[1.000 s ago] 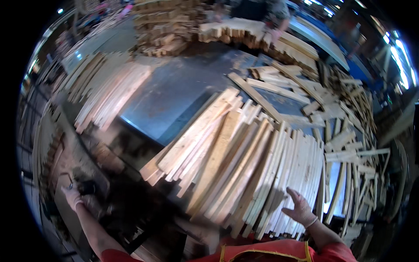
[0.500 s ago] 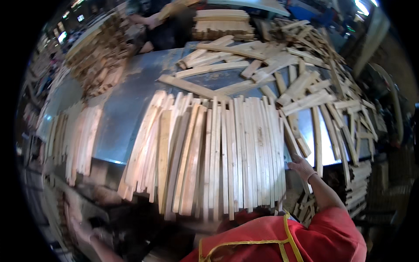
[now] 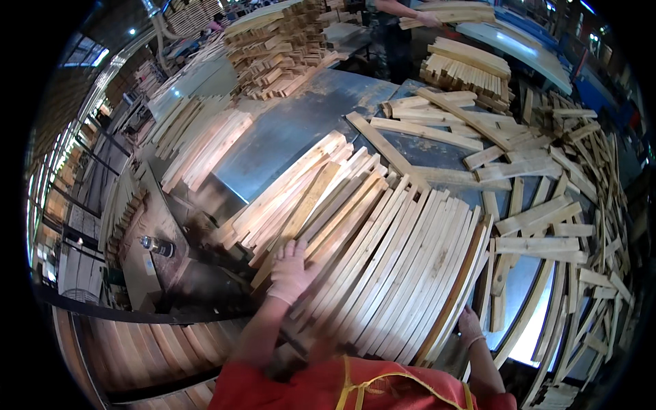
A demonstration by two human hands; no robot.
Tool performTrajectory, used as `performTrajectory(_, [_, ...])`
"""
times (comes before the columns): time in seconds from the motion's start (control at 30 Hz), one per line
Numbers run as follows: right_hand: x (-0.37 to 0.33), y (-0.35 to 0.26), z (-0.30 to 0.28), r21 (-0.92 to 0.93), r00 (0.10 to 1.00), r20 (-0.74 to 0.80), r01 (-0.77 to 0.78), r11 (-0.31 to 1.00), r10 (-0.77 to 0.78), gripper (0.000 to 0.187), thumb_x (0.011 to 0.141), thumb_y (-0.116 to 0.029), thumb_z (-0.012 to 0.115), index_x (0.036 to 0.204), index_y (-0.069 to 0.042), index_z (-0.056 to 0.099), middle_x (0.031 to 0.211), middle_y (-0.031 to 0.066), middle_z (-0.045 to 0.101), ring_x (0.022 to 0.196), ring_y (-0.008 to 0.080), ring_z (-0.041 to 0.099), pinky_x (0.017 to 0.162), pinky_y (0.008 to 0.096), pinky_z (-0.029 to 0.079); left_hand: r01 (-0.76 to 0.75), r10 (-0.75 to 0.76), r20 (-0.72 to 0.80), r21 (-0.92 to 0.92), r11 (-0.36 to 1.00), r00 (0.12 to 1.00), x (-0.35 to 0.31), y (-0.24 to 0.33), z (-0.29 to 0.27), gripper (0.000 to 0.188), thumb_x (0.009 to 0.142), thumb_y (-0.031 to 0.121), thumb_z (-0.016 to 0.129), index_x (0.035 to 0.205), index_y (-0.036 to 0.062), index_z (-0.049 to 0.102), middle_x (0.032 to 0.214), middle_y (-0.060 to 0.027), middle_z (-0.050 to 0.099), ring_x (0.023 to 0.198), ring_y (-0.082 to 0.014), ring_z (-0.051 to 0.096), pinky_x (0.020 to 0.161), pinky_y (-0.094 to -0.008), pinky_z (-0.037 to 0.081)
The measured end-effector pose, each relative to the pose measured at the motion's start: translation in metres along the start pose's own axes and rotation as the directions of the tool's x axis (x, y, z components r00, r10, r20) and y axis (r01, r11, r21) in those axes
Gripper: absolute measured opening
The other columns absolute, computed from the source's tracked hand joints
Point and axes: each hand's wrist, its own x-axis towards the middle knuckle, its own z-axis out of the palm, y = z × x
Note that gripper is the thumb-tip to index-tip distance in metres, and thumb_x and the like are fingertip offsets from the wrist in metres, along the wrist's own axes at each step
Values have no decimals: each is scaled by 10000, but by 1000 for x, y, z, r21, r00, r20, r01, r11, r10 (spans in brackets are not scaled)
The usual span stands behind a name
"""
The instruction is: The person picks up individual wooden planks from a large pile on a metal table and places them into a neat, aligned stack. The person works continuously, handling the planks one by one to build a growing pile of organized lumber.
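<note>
A wide row of pale wooden slats lies side by side in front of me, its near ends toward my body. My left hand, in a light glove, is over the left part of the row. Its fingers close over a yellowish wooden slat near the slat's near end, with the thumb out to the right. My right hand, also gloved, is low at the row's right edge, its fingers curled against the outermost slat; the fingertips are partly hidden. A browner slat lies just inside that edge.
Loose slats lie crisscrossed in a heap on the right of the metal table. Beyond are a tall wood stack and a neat bundle. A can rests at left. Another person's hand holds boards at the back.
My left hand has come from the lower left, away from the row, onto its slats. My right hand stays at the right edge, now nearer my body. The view has turned.
</note>
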Motion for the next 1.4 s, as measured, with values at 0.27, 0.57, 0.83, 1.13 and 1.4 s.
performTrajectory(0.27, [-24, -47, 30, 50, 989, -51, -134, 990, 137, 453, 1108, -232, 557, 1497, -1, 583, 1343, 104, 719, 1204, 218, 672, 1033, 329, 525, 206, -57, -451, 291, 934, 891, 123, -132, -27, 849, 928, 690, 655, 1546, 123, 528, 1630, -199, 470, 1454, -456, 457, 1176, -544, 395])
performTrajectory(0.57, [-32, -94, 128, 3, 973, -155, -171, 985, 169, 296, 1032, -167, 598, 1303, -87, 686, 1088, 72, 778, 913, 216, 765, 778, 378, 618, 373, -306, 221, -424, 825, 926, 218, -241, -71, 638, 947, 622, 611, 1267, 79, 714, 1233, -242, 736, 1145, -403, 689, 994, -460, 510])
performTrajectory(0.83, [54, -155, 304, -204, 995, 65, -56, 977, 71, 257, 977, -118, 572, 993, 46, 769, 814, 119, 759, 725, 224, 734, 644, 376, 578, 202, -126, -316, 221, 954, 940, 267, -350, -81, 652, 1013, 475, 597, 1474, 15, 558, 1401, -223, 632, 1293, -427, 556, 1156, -535, 407])
performTrajectory(1.13, [117, -198, 417, -458, 938, 256, 330, 826, -233, 475, 916, -238, 659, 1299, 43, 652, 1100, 265, 742, 1036, 385, 726, 941, 463, 550, -470, 440, -170, -239, 849, 882, 120, -118, -37, 822, 914, 369, 774, 1597, 26, 471, 1635, -215, 447, 1535, -431, 379, 1288, -540, 274])
performTrajectory(1.4, [20, -154, 140, -791, 585, -394, 176, 585, -709, 624, 848, -360, 862, 1301, 22, 668, 1185, 269, 713, 1063, 420, 706, 895, 501, 566, -556, 556, 15, 72, 828, 831, 99, -19, -29, 715, 834, 219, 704, 1507, 45, 536, 1569, -151, 466, 1516, -404, 355, 1276, -572, 263])
